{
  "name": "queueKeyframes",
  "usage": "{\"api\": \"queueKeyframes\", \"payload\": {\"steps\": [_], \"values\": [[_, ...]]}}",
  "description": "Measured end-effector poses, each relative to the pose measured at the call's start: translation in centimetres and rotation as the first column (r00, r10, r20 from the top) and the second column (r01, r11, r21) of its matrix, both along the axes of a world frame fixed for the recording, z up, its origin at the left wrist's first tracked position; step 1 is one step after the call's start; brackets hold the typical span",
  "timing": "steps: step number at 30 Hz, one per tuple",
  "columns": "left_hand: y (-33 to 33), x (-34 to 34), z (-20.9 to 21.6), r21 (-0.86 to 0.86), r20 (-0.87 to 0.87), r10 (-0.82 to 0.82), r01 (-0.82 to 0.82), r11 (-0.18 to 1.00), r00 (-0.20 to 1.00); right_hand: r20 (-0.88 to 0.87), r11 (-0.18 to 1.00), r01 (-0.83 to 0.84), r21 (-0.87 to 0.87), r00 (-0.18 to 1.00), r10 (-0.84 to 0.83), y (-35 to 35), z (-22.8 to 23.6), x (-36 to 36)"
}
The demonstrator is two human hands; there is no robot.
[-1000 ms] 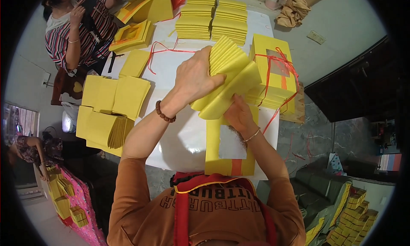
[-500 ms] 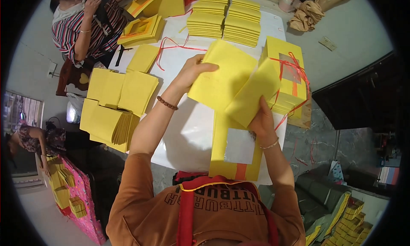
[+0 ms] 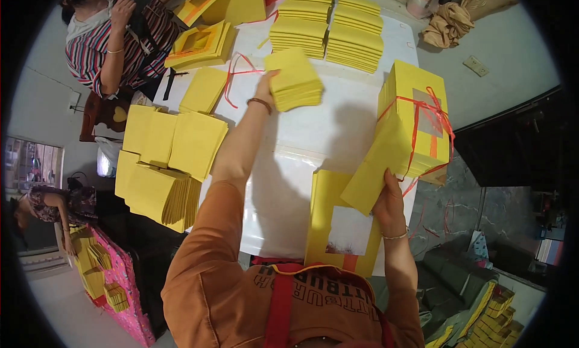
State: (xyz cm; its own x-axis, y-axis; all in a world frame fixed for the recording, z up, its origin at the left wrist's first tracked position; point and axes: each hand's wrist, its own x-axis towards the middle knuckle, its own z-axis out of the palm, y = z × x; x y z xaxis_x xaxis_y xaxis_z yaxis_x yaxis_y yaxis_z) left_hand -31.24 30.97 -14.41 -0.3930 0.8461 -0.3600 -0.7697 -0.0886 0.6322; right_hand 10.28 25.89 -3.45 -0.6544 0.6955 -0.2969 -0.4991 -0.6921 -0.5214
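Note:
My left hand (image 3: 272, 89) is stretched far over the white table (image 3: 338, 124) and grips a thick stack of yellow paper sheets (image 3: 295, 80), held above the table near the far rows of stacks. My right hand (image 3: 391, 202) holds a thinner sheaf of yellow sheets (image 3: 379, 167) near the table's right front, just beside a tall yellow bundle tied with red string (image 3: 419, 121). A flat yellow wrapper with a white patch (image 3: 339, 227) lies at the front edge, below my right hand.
Neat yellow stacks (image 3: 329, 25) line the far end. Fanned yellow piles (image 3: 166, 161) lie at the left. Another person in a striped top (image 3: 105, 37) works at the far left corner beside yellow boxes (image 3: 199, 43). A loose red string (image 3: 238, 67) lies on the table.
The pile that both hands held together has been split. My left hand has carried the thicker part far forward, and my right hand has kept the thinner part near the tied bundle.

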Motion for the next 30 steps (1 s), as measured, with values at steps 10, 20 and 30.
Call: {"api": "queueKeyframes", "payload": {"steps": [10, 20, 30], "values": [[-6.2, -5.2, 6.4, -0.282, -0.563, 0.321, -0.542, 0.791, 0.761, -0.022, 1.000, -0.022, -0.001, 1.000, 0.022, 0.3, 0.1, 0.2], [0.5, 4.3, 3.8, 0.121, -0.014, 0.322, -0.318, 0.940, 0.947, 0.012, 1.000, -0.002, 0.009, 1.000, 0.002, 0.0, 0.5, 0.0], [7.1, 6.3, 2.4, -0.286, 0.152, 0.817, -0.767, 0.575, 0.556, -0.011, 0.999, -0.028, 0.021, 1.000, 0.028, 0.1, 0.3, -0.1]]}}
